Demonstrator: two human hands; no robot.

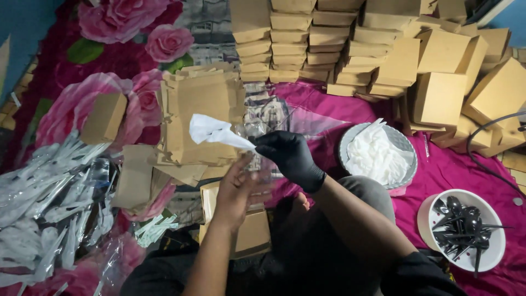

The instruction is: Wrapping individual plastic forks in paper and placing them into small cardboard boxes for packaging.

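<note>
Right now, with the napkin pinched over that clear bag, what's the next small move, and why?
Probably slide the napkin down into the clear bag. The gloved right hand pinches the napkin's tip right at the bag's top, and the bare left hand holds the bag up beneath it.

Stacked brown boxes, flat cardboard blanks, bowl of black spoons, floral bedsheet

Gloved right hand pinches white napkin; left hand below.
</note>
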